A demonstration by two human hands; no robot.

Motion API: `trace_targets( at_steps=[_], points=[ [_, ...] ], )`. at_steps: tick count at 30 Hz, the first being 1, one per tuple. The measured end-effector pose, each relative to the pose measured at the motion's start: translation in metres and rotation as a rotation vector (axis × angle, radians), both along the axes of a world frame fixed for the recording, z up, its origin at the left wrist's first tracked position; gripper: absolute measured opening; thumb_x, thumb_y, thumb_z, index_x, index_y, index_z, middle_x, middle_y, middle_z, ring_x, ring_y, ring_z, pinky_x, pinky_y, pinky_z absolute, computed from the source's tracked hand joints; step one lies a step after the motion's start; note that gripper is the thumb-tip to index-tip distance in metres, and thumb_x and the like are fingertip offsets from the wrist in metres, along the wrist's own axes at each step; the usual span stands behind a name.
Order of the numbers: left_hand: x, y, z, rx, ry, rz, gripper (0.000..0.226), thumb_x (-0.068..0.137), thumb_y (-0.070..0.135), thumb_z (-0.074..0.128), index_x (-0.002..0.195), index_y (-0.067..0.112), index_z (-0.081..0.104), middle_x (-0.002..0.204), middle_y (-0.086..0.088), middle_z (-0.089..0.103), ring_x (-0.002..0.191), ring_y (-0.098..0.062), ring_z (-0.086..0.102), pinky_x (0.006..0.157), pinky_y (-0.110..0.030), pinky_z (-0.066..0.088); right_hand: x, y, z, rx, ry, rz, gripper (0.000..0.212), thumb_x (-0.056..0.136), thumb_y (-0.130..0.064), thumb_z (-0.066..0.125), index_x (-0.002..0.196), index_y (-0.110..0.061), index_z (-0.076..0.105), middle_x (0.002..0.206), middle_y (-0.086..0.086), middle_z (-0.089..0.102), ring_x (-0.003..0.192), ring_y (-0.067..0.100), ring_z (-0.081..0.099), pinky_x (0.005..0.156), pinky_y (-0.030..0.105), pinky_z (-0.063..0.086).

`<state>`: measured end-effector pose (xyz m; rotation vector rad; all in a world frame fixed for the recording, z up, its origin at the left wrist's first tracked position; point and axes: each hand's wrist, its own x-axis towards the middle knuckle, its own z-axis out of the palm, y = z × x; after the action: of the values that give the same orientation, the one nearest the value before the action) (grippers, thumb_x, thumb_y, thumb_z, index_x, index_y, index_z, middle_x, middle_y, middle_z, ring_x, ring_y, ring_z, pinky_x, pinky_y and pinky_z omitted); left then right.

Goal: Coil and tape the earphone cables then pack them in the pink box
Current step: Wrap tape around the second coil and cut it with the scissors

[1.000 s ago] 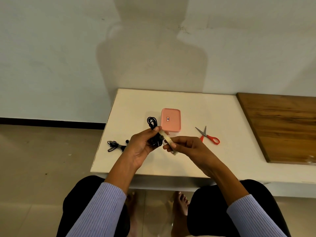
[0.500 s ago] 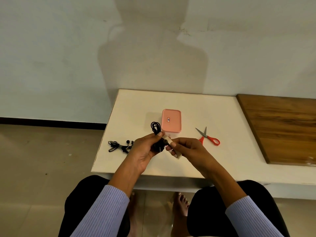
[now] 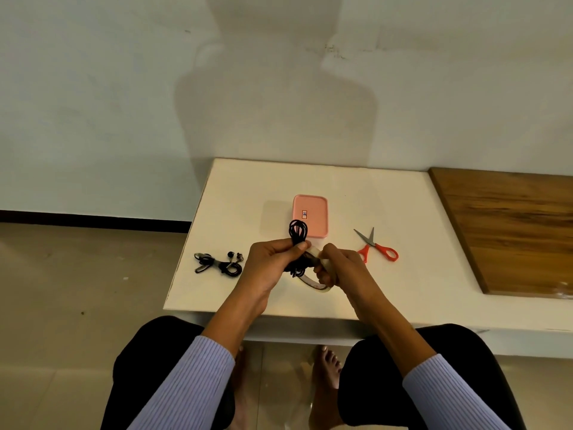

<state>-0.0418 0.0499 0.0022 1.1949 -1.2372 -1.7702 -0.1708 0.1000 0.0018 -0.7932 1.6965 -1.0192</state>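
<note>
A plain home room: low white counter [image 3: 356,293], bare plastered wall [image 3: 93,103], tiled floor [image 3: 62,305], bare feet [image 3: 325,364].

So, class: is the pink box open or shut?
Shut. The pink box lies flat on the table with its labelled lid on; nothing inside shows.

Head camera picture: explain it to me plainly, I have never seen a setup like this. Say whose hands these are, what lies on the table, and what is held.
There is no machine here. A person wears a camera on the head, so you look down at their own two hands. The left hand pinches a coiled black earphone cable. The right hand holds a clear roll of tape against it. On the white table lie a closed pink plastic box, red-handled scissors and a second black earphone bundle at the left.
</note>
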Motion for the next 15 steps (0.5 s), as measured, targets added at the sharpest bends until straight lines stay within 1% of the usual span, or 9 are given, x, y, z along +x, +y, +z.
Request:
trace_targets(
  at_steps=[3,6,9,12,15],
  points=[
    [0.0,0.002,0.003,-0.108,-0.017,-0.035,0.012,0.086,0.011,0.065,0.087,0.017,0.075,0.079,0.001,0.075,0.078,-0.007,0.071,0.071,-0.01,0.049,-0.001,-0.001,-0.001,0.014,0.01,-0.02,0.036,0.094,-0.024,0.042,0.068,-0.009,0.063,0.059,0.003,0.059,0.053,0.011,0.049,0.063,0.023,0.045],
    [-0.001,0.004,0.005,-0.162,-0.042,-0.05,0.015,0.085,0.009,0.065,0.083,0.022,0.074,0.073,0.008,0.074,0.072,-0.001,0.069,0.064,-0.006,0.045,-0.005,-0.001,-0.001,0.043,-0.023,0.014,0.038,0.093,-0.025,0.04,0.067,-0.006,0.06,0.057,0.006,0.057,0.055,0.015,0.049,0.071,0.03,0.045],
    [-0.001,0.003,0.004,-0.149,-0.034,-0.027,0.012,0.085,0.011,0.066,0.086,0.018,0.075,0.078,0.003,0.075,0.076,-0.003,0.069,0.066,-0.006,0.045,-0.009,-0.003,-0.001,0.051,-0.055,0.036,0.037,0.093,-0.022,0.038,0.069,-0.006,0.06,0.061,0.007,0.058,0.059,0.016,0.049,0.077,0.034,0.045],
    [0.0,0.001,0.003,-0.128,-0.018,-0.001,0.011,0.085,0.011,0.066,0.088,0.015,0.076,0.079,0.001,0.075,0.077,-0.003,0.069,0.067,-0.006,0.046,-0.01,-0.004,-0.002,0.036,-0.085,0.06,0.036,0.092,-0.02,0.038,0.071,-0.005,0.063,0.064,0.01,0.057,0.061,0.017,0.048,0.077,0.033,0.044],
    [-0.001,-0.001,0.001,-0.101,-0.013,0.003,0.011,0.085,0.013,0.067,0.09,0.014,0.075,0.085,-0.003,0.076,0.085,-0.009,0.07,0.076,-0.013,0.05,-0.011,-0.004,-0.003,0.026,-0.085,0.072,0.035,0.093,-0.02,0.039,0.074,-0.005,0.064,0.069,0.014,0.058,0.065,0.018,0.05,0.08,0.033,0.045]
  ],
)
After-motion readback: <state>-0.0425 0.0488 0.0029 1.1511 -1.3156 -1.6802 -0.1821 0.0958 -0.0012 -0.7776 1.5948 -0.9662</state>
